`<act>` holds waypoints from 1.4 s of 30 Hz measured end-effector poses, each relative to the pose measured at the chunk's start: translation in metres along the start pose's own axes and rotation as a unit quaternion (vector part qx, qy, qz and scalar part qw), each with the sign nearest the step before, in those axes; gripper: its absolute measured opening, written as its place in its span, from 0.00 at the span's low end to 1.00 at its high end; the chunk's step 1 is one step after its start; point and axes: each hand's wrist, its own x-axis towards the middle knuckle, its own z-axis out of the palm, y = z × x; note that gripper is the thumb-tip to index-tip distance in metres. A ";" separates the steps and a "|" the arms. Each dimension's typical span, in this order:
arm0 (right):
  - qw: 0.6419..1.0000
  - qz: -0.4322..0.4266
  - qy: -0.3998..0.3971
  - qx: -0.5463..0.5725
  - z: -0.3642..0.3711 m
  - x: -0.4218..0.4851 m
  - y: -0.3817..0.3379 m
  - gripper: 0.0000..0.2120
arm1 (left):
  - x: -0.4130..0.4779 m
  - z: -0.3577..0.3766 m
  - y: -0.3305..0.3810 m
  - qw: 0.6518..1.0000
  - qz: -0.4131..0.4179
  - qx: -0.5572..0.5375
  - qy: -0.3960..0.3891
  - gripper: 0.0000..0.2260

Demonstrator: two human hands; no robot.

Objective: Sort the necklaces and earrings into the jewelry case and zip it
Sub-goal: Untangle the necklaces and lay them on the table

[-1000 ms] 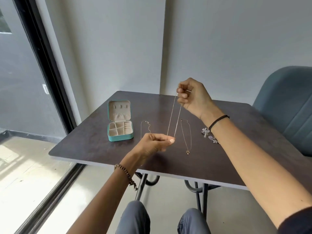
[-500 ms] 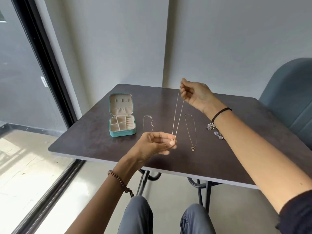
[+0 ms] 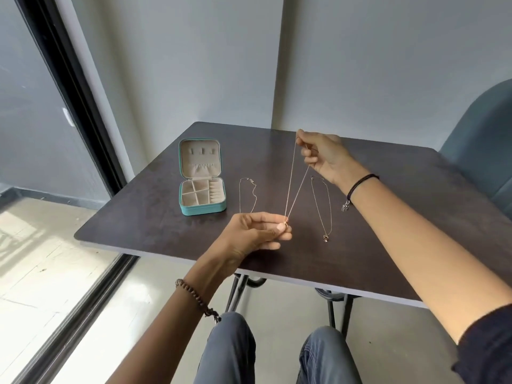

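Note:
A thin gold necklace [image 3: 291,182] is stretched taut above the table between my hands. My left hand [image 3: 256,234] pinches its pendant end near the table's front edge. My right hand [image 3: 324,155] pinches the chain's upper end, higher and farther back. The teal jewelry case [image 3: 202,182] stands open at the left, its beige compartments showing nothing inside. A second necklace [image 3: 247,197] lies flat between the case and my left hand. A third necklace [image 3: 321,209] with a small pendant lies to the right. A silver earring [image 3: 345,207] peeks out beside my right wrist.
The dark brown table [image 3: 155,217] sits in a wall corner. A blue-grey chair [image 3: 482,145] stands at the right. A glass door with a black frame [image 3: 74,87] runs along the left. My knees are under the table's front edge.
My right hand has lowered slightly and the two strands of the chain have spread apart. My left hand keeps its pinch on the pendant end. The camera has tilted so the table sits lower in view.

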 end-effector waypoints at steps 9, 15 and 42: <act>0.984 -0.036 0.003 -0.172 -0.005 0.005 0.009 0.04 | 0.003 0.001 -0.004 0.999 0.004 0.033 0.033 0.12; 0.982 -0.046 -0.009 -0.185 -0.010 0.002 0.006 0.04 | 0.005 0.006 -0.004 0.998 -0.005 0.050 0.045 0.10; 0.922 -0.087 -0.027 -0.377 -0.002 0.042 0.050 0.01 | 0.023 0.005 -0.018 0.964 0.040 0.244 0.099 0.08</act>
